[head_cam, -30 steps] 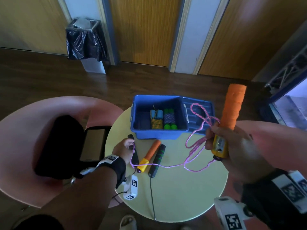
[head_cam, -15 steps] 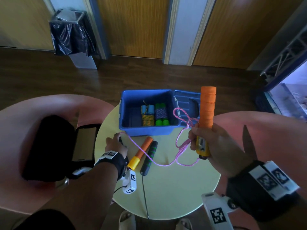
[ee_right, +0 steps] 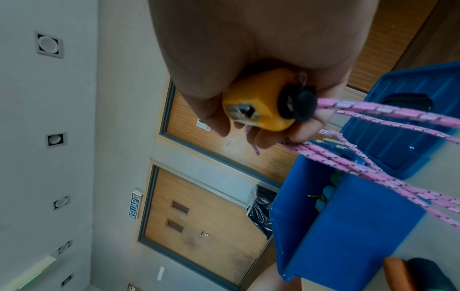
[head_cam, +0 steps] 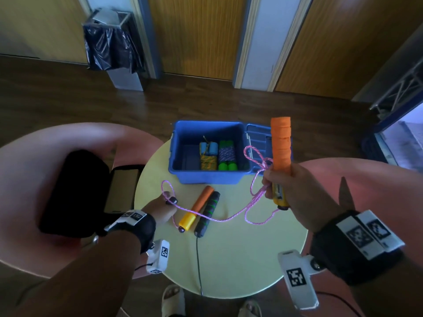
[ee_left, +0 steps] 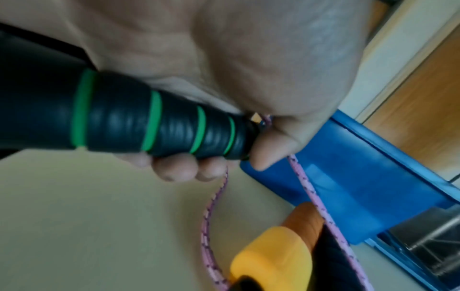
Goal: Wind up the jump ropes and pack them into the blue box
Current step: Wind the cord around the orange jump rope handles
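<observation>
While the right hand (head_cam: pixel 295 191) holds an orange-and-yellow handle (head_cam: pixel 280 152) upright above the right side of the round yellow bench (head_cam: pixel 229 259), its fingers (ee_right: pixel 263 137) are clamped on the handle's lower part and on gathered loops of the pink rope (head_cam: pixel 229 218). From there the rope sags onto the bench and runs left across two handles lying side by side near the middle: a second orange-and-yellow handle (head_cam: pixel 196 208) and, just right of it, a black handle with green rings (head_cam: pixel 207 212). The left hand (head_cam: pixel 160 208), low at the left edge of the bench, has its fingers (ee_left: pixel 179 169) wrapped round another black green-ringed handle (ee_left: pixel 149 126), with the pink rope caught between thumb and fingers and looping up beyond them. On the far side of the bench stands the blue box (head_cam: pixel 206 177), open, its lid (head_cam: pixel 258 138) lying to the right. Inside it rest two wound ropes: a yellow one with light-blue handles (head_cam: pixel 208 156) and a purple one with green handles (head_cam: pixel 227 157).
</observation>
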Demonstrator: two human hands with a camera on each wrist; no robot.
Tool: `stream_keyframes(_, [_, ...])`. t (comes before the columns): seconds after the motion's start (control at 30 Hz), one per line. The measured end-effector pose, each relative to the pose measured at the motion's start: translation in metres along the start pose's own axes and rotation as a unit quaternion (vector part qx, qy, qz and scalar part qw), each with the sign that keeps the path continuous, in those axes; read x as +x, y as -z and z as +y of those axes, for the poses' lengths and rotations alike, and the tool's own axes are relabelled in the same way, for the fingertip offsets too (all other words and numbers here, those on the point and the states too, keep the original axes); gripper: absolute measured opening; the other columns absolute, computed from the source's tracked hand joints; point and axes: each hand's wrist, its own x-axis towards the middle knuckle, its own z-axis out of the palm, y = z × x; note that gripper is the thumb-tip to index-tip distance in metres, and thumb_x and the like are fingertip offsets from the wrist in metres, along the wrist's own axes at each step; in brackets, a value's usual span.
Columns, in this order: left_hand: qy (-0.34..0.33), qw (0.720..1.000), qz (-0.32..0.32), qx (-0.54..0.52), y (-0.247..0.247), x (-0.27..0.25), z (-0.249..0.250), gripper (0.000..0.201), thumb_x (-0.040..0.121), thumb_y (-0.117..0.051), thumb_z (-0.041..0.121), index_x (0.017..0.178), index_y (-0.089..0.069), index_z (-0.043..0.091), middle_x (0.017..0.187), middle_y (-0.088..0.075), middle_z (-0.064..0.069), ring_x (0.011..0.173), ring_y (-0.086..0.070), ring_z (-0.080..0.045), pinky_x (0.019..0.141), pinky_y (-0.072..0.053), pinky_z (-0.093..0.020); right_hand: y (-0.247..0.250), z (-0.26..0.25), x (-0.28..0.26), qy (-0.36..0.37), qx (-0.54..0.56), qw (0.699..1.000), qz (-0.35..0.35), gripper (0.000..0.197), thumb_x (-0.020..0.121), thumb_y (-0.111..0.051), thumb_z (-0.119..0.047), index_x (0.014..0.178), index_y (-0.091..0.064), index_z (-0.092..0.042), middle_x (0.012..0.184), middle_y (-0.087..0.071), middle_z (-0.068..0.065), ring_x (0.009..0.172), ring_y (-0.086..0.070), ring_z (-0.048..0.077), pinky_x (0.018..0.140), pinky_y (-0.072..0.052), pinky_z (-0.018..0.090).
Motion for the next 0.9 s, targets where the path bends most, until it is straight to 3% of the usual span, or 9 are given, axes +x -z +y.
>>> stream_keyframes(0.13, [0.005, 0.984, -0.078, 0.159, 0.010, -0.012, 0.000, 0.029, 0.098, -0.040, 0.043, 0.099, -0.060, 0.022, 0.094, -0.065, -0.004, 0.085, -0.060, -0.020, 0.078, -0.046, -0.028, 0.000, 0.001, -0.002, 0.004, -0.060, 0.998, -0.013, 0.016, 0.087, -0.068, -0.024, 0.088, -0.063, -0.009, 0.066, -0.064, 0.008, 0.061, -0.057, 0.022, 0.054, -0.039, 0.033])
stream_keyframes(0.27, [0.002, 0.953, -0.173, 0.249, 0.016, -0.036, 0.011, 0.020, 0.087, -0.052, 0.037, 0.084, -0.061, 0.020, 0.070, -0.062, 0.005, 0.067, -0.057, -0.016, 0.062, -0.041, -0.025, -0.005, 0.004, -0.007, 0.002, -0.116, 0.993, -0.033, 0.012, 0.089, -0.068, -0.021, 0.088, -0.063, -0.010, 0.064, -0.062, 0.007, 0.054, -0.055, 0.016, 0.049, -0.036, 0.026])
stream_keyframes(0.37, [-0.014, 0.950, -0.264, 0.164, 0.022, -0.052, 0.019, 0.019, 0.069, -0.064, 0.023, 0.088, -0.068, 0.023, 0.080, -0.072, 0.003, 0.064, -0.063, -0.013, 0.059, -0.046, -0.024, -0.007, 0.007, -0.011, 0.006, -0.151, 0.988, -0.043, 0.012, 0.089, -0.067, -0.022, 0.080, -0.061, -0.016, 0.053, -0.056, 0.000, 0.045, -0.048, 0.011, 0.045, -0.034, 0.025])
stream_keyframes(0.47, [-0.109, 0.945, -0.308, -0.025, 0.036, -0.065, 0.030, 0.016, 0.079, -0.064, 0.029, 0.090, -0.067, 0.018, 0.092, -0.073, -0.007, 0.072, -0.063, -0.015, 0.070, -0.047, -0.027, -0.003, 0.014, -0.015, 0.013, -0.158, 0.987, -0.021, 0.013, 0.088, -0.068, -0.024, 0.080, -0.060, -0.019, 0.051, -0.055, -0.005, 0.043, -0.048, 0.007, 0.047, -0.034, 0.025])
stream_keyframes(0.57, [-0.148, 0.943, -0.216, -0.203, 0.042, -0.067, 0.043, 0.035, 0.089, -0.056, 0.043, 0.098, -0.061, 0.009, 0.090, -0.071, -0.010, 0.082, -0.066, -0.023, 0.081, -0.051, -0.035, 0.005, 0.024, -0.017, 0.001, -0.138, 0.990, 0.014, 0.013, 0.087, -0.068, -0.022, 0.083, -0.060, -0.013, 0.051, -0.053, -0.005, 0.044, -0.048, 0.010, 0.050, -0.034, 0.027])
stream_keyframes(0.67, [-0.081, 0.916, -0.066, -0.387, 0.034, -0.055, 0.048, 0.032, 0.096, -0.058, 0.037, 0.108, -0.051, 0.008, 0.067, -0.055, -0.008, 0.058, -0.055, -0.023, 0.063, -0.050, -0.036, 0.012, 0.034, -0.023, -0.013, -0.130, 0.991, 0.030, 0.013, 0.088, -0.068, -0.019, 0.085, -0.059, -0.009, 0.050, -0.052, -0.001, 0.045, -0.048, 0.014, 0.050, -0.034, 0.028])
stream_keyframes(0.73, [-0.059, 0.937, 0.004, -0.345, 0.025, -0.045, 0.049, 0.026, 0.095, -0.061, 0.025, 0.104, -0.050, 0.004, 0.061, -0.048, -0.007, 0.050, -0.046, -0.020, 0.053, -0.044, -0.032, 0.016, 0.041, -0.028, -0.018, -0.131, 0.991, 0.035, 0.013, 0.088, -0.068, -0.016, 0.083, -0.059, -0.008, 0.048, -0.051, -0.001, 0.047, -0.047, 0.017, 0.048, -0.034, 0.028])
stream_keyframes(0.83, [-0.010, 0.956, 0.029, -0.292, 0.007, -0.037, 0.051, 0.017, 0.076, -0.056, 0.006, 0.090, -0.047, 0.005, 0.061, -0.047, -0.010, 0.049, -0.047, -0.021, 0.055, -0.044, -0.035, 0.025, 0.049, -0.035, -0.020, -0.121, 0.991, 0.047, 0.013, 0.089, -0.068, -0.013, 0.082, -0.059, -0.007, 0.048, -0.051, 0.002, 0.049, -0.048, 0.020, 0.047, -0.033, 0.026])
stream_keyframes(0.9, [0.008, 0.958, 0.036, -0.285, -0.006, -0.035, 0.056, 0.023, 0.070, -0.048, 0.006, 0.092, -0.048, 0.003, 0.063, -0.051, -0.012, 0.053, -0.051, -0.024, 0.060, -0.046, -0.038, 0.034, 0.053, -0.040, -0.020, -0.116, 0.992, 0.055, 0.013, 0.089, -0.068, -0.014, 0.082, -0.059, -0.006, 0.051, -0.053, 0.007, 0.051, -0.048, 0.021, 0.050, -0.034, 0.029])
